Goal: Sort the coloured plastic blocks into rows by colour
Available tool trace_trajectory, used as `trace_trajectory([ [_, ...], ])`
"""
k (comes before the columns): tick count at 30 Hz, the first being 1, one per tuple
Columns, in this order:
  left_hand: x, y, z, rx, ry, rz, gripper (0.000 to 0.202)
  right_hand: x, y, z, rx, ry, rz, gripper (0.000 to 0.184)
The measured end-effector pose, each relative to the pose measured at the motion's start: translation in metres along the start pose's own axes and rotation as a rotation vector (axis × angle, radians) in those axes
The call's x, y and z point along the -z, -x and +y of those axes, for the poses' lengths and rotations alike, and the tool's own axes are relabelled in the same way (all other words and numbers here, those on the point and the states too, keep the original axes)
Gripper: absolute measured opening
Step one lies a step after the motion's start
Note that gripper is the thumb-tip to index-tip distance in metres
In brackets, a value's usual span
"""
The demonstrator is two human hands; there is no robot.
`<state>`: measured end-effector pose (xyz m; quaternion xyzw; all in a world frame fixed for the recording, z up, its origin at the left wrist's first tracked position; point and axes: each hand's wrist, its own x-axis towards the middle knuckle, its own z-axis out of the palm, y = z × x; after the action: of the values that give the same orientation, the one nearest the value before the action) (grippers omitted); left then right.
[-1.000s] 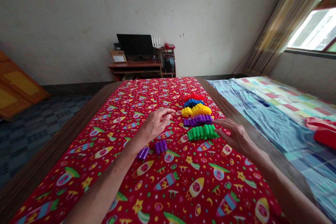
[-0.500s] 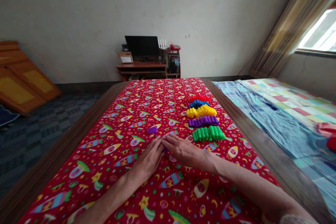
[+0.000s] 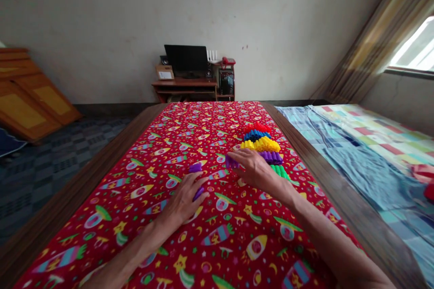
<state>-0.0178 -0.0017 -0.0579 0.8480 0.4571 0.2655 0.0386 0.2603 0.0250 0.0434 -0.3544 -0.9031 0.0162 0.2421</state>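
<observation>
Rows of small plastic pieces lie on the red patterned cloth (image 3: pixel 210 244): red (image 3: pixel 257 127), blue (image 3: pixel 257 135), yellow (image 3: pixel 261 144), purple (image 3: pixel 273 157) and green (image 3: pixel 281 171). My right hand (image 3: pixel 254 169) reaches over the green row and pinches purple pieces (image 3: pixel 231 161) at the left end of the purple row. My left hand (image 3: pixel 183 201) rests on the cloth, fingers curled over a purple piece (image 3: pixel 198 193). Another loose purple piece (image 3: pixel 195 168) lies just beyond its fingertips.
The cloth covers a long wooden table (image 3: pixel 84 189). A bed with checked sheets (image 3: pixel 356 144) runs along the right. A desk with a monitor (image 3: pixel 190 76) stands at the far wall, and wooden panels (image 3: pixel 30 104) lean at the left.
My right hand has moved from the middle of the cloth up to the purple row carrying purple pieces. My left hand stayed near the loose purple pieces.
</observation>
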Motion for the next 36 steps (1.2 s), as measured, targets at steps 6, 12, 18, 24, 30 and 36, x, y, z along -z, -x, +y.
trace_trajectory([
  [6,0.032,0.002,-0.003,-0.095,-0.037,-0.319,0.051,0.020,0.011,0.053,-0.237,0.217,-0.133,0.031],
  [12,0.040,0.006,-0.015,-0.065,0.041,-0.452,0.054,0.008,0.012,0.063,-0.273,0.250,-0.267,0.038],
  [18,0.035,-0.001,-0.020,0.041,0.102,-0.329,0.041,0.020,0.011,0.059,-0.205,0.191,-0.223,0.034],
  [24,0.039,-0.021,0.019,0.402,0.652,-0.160,0.047,0.019,0.002,0.006,-0.029,0.013,-0.058,0.025],
  [30,0.030,-0.016,0.057,0.658,1.230,-0.096,0.068,-0.010,-0.004,-0.057,0.248,-0.038,-0.158,0.018],
  [36,0.027,-0.014,0.061,0.606,1.208,-0.109,0.052,-0.003,-0.005,-0.045,0.204,-0.041,-0.147,0.017],
])
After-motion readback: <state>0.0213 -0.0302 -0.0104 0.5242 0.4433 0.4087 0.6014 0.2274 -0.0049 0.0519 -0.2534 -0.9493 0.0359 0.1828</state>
